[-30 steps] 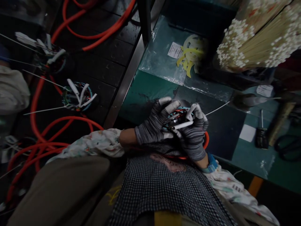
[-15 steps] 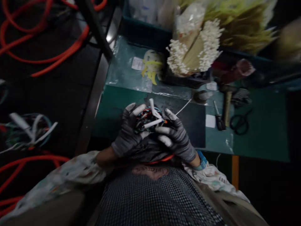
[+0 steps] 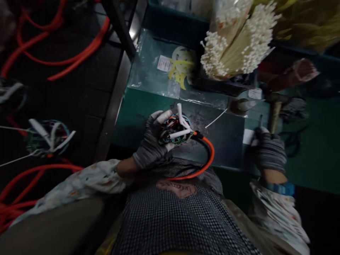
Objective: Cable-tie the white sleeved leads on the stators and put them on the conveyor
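Note:
My left hand [image 3: 152, 140], in a grey glove with white fingertips, is closed around the left side of a motor stator [image 3: 174, 125], a round part wrapped in coloured wires. White sleeves [image 3: 180, 134] lie across and stick up from it. From its right side an orange cable [image 3: 211, 152] curves down to the apron. Over on the right, my right hand [image 3: 271, 150], gloved alike, is closed over the handle of a screwdriver [image 3: 261, 121]. Only the screwdriver's shaft tip shows beyond the fingers; the handle is hidden. A tool with a wooden handle [image 3: 275, 117] lies beside it.
Scissors [image 3: 293, 141] lie right of my right hand. A pot with a white thin stick [image 3: 216, 118] stands behind the dark mat [image 3: 225, 141]. Bundled white-tipped sticks [image 3: 239, 53] fill a box at the back. Another wired stator [image 3: 47, 138] and orange cables [image 3: 77, 62] are on the left.
My right hand has left the stator and moved right to the screwdriver. My left hand keeps holding the stator. The view has shifted, and the orange cable now shows.

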`<state>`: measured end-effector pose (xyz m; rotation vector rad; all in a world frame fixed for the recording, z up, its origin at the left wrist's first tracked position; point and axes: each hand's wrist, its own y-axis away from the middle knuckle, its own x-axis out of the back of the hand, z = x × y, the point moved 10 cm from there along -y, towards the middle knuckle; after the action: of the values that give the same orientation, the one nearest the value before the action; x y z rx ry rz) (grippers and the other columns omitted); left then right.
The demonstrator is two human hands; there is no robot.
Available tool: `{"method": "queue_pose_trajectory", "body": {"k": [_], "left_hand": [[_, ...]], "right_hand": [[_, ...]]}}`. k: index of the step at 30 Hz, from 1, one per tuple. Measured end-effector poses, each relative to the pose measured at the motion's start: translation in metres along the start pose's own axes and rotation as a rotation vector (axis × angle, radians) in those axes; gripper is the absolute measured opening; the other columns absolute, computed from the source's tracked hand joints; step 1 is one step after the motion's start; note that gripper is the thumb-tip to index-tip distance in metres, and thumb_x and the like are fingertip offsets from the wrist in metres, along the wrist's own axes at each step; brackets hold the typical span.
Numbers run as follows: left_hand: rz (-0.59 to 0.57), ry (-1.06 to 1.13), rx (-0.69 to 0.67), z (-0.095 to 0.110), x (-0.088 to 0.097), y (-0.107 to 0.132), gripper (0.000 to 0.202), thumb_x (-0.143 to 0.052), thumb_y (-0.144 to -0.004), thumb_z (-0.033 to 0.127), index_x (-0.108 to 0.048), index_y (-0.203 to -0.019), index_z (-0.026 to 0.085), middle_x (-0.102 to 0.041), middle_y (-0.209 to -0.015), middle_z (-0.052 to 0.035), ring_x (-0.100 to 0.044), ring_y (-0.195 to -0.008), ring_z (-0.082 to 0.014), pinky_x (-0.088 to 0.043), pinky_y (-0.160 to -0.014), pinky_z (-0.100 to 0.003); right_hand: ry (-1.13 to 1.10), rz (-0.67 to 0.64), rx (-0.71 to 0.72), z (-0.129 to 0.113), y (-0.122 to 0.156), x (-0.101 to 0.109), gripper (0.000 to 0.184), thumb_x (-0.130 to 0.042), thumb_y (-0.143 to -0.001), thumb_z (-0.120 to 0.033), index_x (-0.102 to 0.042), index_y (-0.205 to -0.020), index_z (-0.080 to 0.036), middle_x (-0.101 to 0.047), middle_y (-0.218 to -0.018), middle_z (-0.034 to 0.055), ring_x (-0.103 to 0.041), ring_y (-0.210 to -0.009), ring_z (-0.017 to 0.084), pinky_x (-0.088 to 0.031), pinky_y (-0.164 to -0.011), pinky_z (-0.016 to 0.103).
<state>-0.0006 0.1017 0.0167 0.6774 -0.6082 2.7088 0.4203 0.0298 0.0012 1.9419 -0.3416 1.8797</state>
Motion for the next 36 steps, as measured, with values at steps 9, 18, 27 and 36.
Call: {"method": "queue_pose_trajectory", "body": {"k": [9, 18, 27, 36], "left_hand": [[0.011, 0.013, -0.016, 0.008, -0.001, 0.007, 0.083, -0.078, -0.097, 0.034, -0.036, -0.169, 0.035, -0.047, -0.164, -0.01, -0.046, -0.157, -0.0335, -0.047, -0.133, -0.053], [0.03, -0.079, -0.016, 0.013, -0.002, 0.011, 0.078, -0.077, -0.101, 0.035, -0.036, -0.168, 0.034, -0.046, -0.166, -0.0105, -0.048, -0.157, -0.0314, -0.048, -0.131, -0.048], [0.055, -0.117, 0.025, 0.013, -0.006, 0.014, 0.084, -0.076, -0.097, 0.024, -0.034, -0.168, 0.037, -0.043, -0.167, -0.0113, -0.048, -0.156, -0.0308, -0.05, -0.13, -0.05], [0.114, -0.105, -0.036, 0.012, -0.007, 0.015, 0.074, -0.07, -0.105, 0.038, -0.033, -0.17, 0.036, -0.045, -0.165, -0.0107, -0.05, -0.153, -0.0321, -0.049, -0.129, -0.051]], "right_hand": [[-0.798, -0.401, 0.693, -0.154, 0.095, 0.029, 0.037, -0.063, -0.104, -0.025, -0.075, -0.139, -0.03, -0.087, -0.116, 0.007, -0.085, -0.094, 0.026, -0.073, -0.086, 0.04], [-0.826, -0.617, 0.792, -0.227, 0.088, 0.021, 0.036, -0.058, -0.107, -0.026, -0.079, -0.136, -0.021, -0.085, -0.128, 0.01, -0.083, -0.114, 0.03, -0.065, -0.112, 0.047], [-0.931, -0.822, 0.624, -0.223, 0.083, 0.001, 0.037, -0.062, -0.107, -0.045, -0.084, -0.126, -0.023, -0.086, -0.123, 0.0091, -0.083, -0.11, 0.03, -0.069, -0.103, 0.045], [-0.833, -0.631, 0.735, -0.227, 0.088, 0.015, 0.035, -0.058, -0.106, -0.029, -0.083, -0.128, -0.021, -0.085, -0.126, 0.0096, -0.083, -0.109, 0.028, -0.067, -0.106, 0.044]]}}
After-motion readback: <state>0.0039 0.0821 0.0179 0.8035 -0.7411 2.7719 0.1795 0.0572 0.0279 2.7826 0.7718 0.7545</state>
